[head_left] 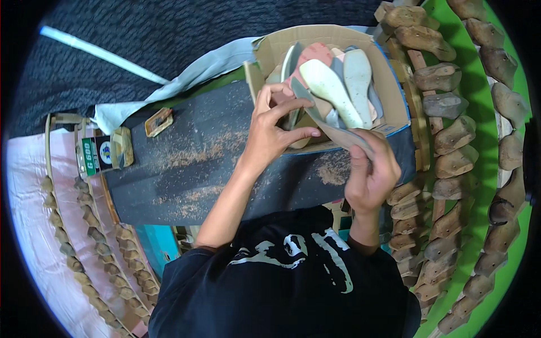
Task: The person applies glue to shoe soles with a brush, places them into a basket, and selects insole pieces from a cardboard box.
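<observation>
A thin grey insole (336, 128) slants above an open cardboard box (389, 115), its lower end pinched between the thumb and fingers of my right hand (376, 172). My left hand (273, 119) is at the box's left side. Its thumb and index finger are spread apart, and the upper fingers come up against the insole's raised end. No firm grip shows there. Inside the box lie loose insoles: a pale cream one (332, 84), a speckled grey one (357, 73) and a pink one (316, 53), with others partly hidden beneath.
The box stands on a dark-covered table (186, 186) strewn with brown shavings (217, 146). A small wooden tray (159, 122) and a green-and-black tin (97, 153) are at the left. Wooden shoe lasts (439, 77) hang in rows along both sides. A white tube (104, 55) crosses the upper left.
</observation>
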